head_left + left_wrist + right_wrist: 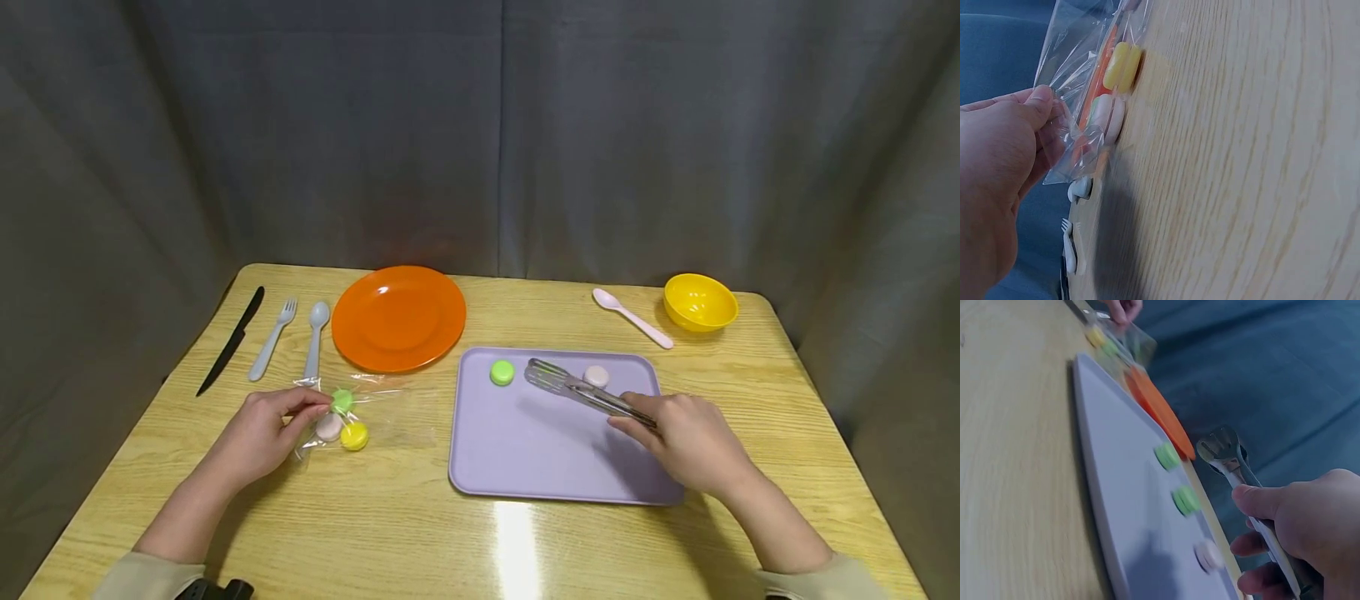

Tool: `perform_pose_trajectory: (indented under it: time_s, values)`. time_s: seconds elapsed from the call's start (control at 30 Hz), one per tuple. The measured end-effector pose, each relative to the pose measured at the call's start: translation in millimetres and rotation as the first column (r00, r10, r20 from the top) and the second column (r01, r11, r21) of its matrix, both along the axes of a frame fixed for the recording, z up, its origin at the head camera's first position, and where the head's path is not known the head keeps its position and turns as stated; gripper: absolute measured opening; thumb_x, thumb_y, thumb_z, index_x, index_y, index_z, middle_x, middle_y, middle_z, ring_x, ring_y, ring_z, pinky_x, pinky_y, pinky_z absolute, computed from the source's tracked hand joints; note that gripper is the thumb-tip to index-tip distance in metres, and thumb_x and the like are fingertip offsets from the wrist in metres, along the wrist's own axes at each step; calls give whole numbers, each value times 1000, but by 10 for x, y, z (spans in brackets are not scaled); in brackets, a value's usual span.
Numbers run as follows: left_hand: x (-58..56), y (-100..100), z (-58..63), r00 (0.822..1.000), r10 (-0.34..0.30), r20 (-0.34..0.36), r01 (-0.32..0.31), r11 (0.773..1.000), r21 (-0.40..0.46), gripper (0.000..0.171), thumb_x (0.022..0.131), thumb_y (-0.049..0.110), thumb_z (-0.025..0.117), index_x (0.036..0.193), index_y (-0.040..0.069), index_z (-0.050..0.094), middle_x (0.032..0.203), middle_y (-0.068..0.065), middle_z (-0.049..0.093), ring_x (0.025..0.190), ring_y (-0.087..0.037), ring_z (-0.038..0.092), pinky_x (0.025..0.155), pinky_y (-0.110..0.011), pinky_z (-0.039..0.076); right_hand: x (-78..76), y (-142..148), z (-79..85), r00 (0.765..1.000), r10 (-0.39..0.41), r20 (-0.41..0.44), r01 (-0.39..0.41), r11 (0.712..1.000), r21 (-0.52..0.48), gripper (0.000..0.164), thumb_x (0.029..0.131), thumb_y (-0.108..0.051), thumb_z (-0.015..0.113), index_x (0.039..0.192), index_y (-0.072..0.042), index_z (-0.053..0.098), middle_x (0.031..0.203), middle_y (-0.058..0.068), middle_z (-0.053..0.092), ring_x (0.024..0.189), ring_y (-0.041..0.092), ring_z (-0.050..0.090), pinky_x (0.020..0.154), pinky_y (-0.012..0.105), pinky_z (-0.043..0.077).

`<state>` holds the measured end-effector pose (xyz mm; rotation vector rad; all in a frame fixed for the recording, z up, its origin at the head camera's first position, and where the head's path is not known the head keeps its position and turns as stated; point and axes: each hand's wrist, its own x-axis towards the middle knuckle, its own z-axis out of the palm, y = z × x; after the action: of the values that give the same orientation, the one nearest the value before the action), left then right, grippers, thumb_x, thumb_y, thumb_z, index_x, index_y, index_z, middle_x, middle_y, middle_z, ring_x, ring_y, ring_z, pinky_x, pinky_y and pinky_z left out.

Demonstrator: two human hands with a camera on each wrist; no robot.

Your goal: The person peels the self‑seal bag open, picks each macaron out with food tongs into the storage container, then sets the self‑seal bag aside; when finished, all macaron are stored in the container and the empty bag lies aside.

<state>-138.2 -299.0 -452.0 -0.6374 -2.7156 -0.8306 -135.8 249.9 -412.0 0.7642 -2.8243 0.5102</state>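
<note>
My left hand [262, 429] pinches the edge of a clear plastic bag [401, 421] lying on the table. Inside it are a green macaron [342, 402], a pale pink macaron [328, 428] and a yellow macaron [1122, 67]. Metal tongs [581, 390] are gripped in my right hand [678, 433], held over the lilac tray [540, 462]. Nothing shows between the tong tips. On the tray sit a green macaron [502, 372], a second green macaron [1185, 500] partly hidden by the tongs in the head view, and a pale pink macaron [596, 377].
An orange plate [399, 321] stands behind the bag. Left of it lie a grey spoon [317, 333], a grey fork [273, 342] and a black knife [232, 342]. At the back right are a pink spoon [633, 318] and a yellow bowl [700, 304].
</note>
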Motion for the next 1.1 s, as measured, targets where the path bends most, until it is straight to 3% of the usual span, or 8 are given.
perform_pose_trajectory:
  time_s: [0.23, 0.57, 0.9, 1.1]
  values:
    - [13, -13, -3, 1000, 20, 10, -20, 1000, 1, 17, 97, -1, 76, 109, 11, 80, 107, 1, 78, 94, -15, 72, 76, -43, 62, -107, -452, -81, 992, 124, 4, -124, 992, -19, 34, 99, -33, 78, 75, -29, 54, 58, -20, 33, 52, 1, 36, 48, 28, 34]
    - [19, -17, 17, 1000, 28, 10, -28, 1000, 1, 16, 97, 1, 76, 108, 12, 80, 107, 1, 78, 94, -15, 72, 77, -43, 61, -284, -1132, -178, 967, 245, 67, -246, 969, 7, 31, 100, -36, 76, 78, -27, 56, 60, -15, 41, 55, 9, 42, 48, 31, 37]
    - [15, -32, 4, 999, 28, 21, -28, 1000, 9, 14, 98, 4, 76, 107, 13, 80, 108, 3, 78, 95, -15, 72, 79, -43, 62, -379, -1543, -189, 952, 294, 87, -299, 953, 49, 30, 103, -42, 71, 81, -25, 59, 61, -11, 44, 54, 10, 45, 48, 32, 39]
    - [12, -40, -13, 1000, 13, 4, -13, 1000, 12, 13, 98, 3, 76, 107, 12, 80, 108, 3, 78, 95, -14, 72, 78, -42, 62, -394, -1711, -195, 947, 305, 103, -311, 949, 49, 27, 104, -47, 68, 90, -24, 64, 67, -11, 51, 63, 10, 55, 53, 35, 46]
